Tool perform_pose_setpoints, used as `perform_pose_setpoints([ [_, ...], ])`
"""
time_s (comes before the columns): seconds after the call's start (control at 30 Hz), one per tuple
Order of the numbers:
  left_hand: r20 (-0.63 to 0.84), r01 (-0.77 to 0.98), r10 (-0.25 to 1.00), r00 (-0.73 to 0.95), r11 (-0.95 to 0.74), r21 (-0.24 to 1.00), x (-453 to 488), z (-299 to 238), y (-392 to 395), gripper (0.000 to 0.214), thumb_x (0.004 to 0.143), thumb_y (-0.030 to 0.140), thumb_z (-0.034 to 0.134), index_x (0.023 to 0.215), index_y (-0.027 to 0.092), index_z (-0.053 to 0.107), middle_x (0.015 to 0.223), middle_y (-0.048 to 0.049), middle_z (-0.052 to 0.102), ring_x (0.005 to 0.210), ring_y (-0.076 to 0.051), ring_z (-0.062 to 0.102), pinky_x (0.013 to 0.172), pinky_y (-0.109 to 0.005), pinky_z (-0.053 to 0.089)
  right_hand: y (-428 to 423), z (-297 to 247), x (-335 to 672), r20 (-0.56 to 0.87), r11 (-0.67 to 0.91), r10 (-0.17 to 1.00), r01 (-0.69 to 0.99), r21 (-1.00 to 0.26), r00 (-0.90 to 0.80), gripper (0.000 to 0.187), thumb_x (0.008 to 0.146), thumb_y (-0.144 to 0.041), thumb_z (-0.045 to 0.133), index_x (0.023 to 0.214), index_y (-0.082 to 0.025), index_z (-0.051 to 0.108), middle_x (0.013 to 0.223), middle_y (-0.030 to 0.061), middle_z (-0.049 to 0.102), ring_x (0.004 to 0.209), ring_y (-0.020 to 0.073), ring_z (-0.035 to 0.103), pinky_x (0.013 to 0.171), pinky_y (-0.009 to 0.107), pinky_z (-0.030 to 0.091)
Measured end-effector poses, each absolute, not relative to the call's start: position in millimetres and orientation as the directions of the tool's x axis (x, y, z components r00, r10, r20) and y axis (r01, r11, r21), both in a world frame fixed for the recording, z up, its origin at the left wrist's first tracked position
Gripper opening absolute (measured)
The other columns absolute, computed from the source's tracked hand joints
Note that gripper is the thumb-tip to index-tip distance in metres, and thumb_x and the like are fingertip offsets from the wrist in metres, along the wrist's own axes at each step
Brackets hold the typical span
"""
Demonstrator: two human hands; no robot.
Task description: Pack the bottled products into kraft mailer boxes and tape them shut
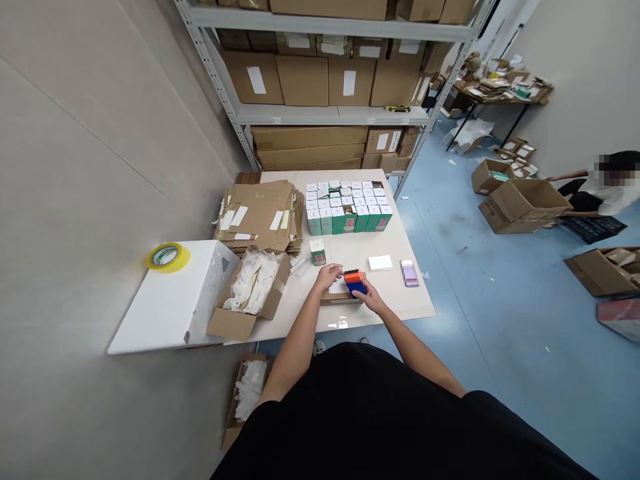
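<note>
My right hand (371,295) is closed around a small blue and orange handheld device (355,283), its dark end pointing away from me. Just left of that end, my left hand (329,275) has its fingers pinched together; whatever they hold is too small to make out. Under both hands lies a flat brown cardboard box (330,295) with a white label on top. A small green and white box (317,252) stands beyond my left hand. To the right of the device are a white flat box (380,263) and a phone (409,273) with a purple screen.
Rows of green and white boxes (345,213) fill the table's far side. Flattened cardboard (260,207) and an open carton of white paper (255,283) are at left. A tape roll (169,257) lies on a white block. Behind stands a shelf (330,115); a person crouches far right.
</note>
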State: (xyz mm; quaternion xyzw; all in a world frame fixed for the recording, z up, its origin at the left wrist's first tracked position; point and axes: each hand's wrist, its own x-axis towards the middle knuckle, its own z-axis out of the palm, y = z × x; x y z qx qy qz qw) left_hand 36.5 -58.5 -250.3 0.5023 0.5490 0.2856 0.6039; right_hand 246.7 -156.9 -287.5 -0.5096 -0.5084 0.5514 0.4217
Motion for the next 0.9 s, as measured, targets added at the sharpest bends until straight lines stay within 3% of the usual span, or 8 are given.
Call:
perform_pose_setpoints([
  [0.23,-0.6,0.34,0.737,0.312,0.503,0.794,49,-245,-40,0.033,0.09,0.044,0.071,0.108,0.017,0.067,0.102,-0.0103,0.078,0.085,-0.015,0.072,0.07,-0.021,0.051,-169,-282,253,-0.143,-0.144,0.968,0.008,-0.99,-0.205,0.06,0.066,-0.045,0.093,0.115,-0.023,0.068,0.113,0.0056,0.071,0.105,0.027,0.064,0.098,0.043,0.052],
  [0.43,-0.604,0.369,0.692,0.396,0.482,0.794,61,-252,-42,0.038,0.086,0.048,0.074,0.109,0.018,0.069,0.101,-0.008,0.077,0.084,-0.014,0.071,0.068,-0.019,0.051,-182,-279,270,-0.167,-0.171,0.951,0.007,-0.985,-0.259,0.056,0.064,-0.044,0.094,0.11,-0.023,0.07,0.108,0.0048,0.071,0.102,0.0254,0.065,0.098,0.042,0.052],
  [0.7,-0.527,0.495,0.67,0.523,0.266,0.827,86,-244,-26,0.041,0.079,0.033,0.073,0.118,0.022,0.075,0.123,-0.0064,0.076,0.11,-0.021,0.069,0.071,-0.021,0.052,-185,-280,273,-0.166,-0.158,0.944,0.05,-0.986,-0.285,0.051,0.065,-0.043,0.093,0.106,-0.022,0.07,0.106,0.0037,0.07,0.1,0.0245,0.064,0.095,0.04,0.052],
  [0.9,-0.607,0.634,0.489,0.626,0.134,0.762,105,-233,-4,0.043,0.072,0.031,0.072,0.114,0.025,0.077,0.131,-0.004,0.073,0.117,-0.024,0.066,0.08,-0.025,0.054,-185,-281,274,-0.142,-0.138,0.943,0.035,-0.99,-0.3,0.048,0.066,-0.042,0.092,0.105,-0.023,0.07,0.105,0.0023,0.07,0.098,0.0238,0.063,0.095,0.039,0.051],
])
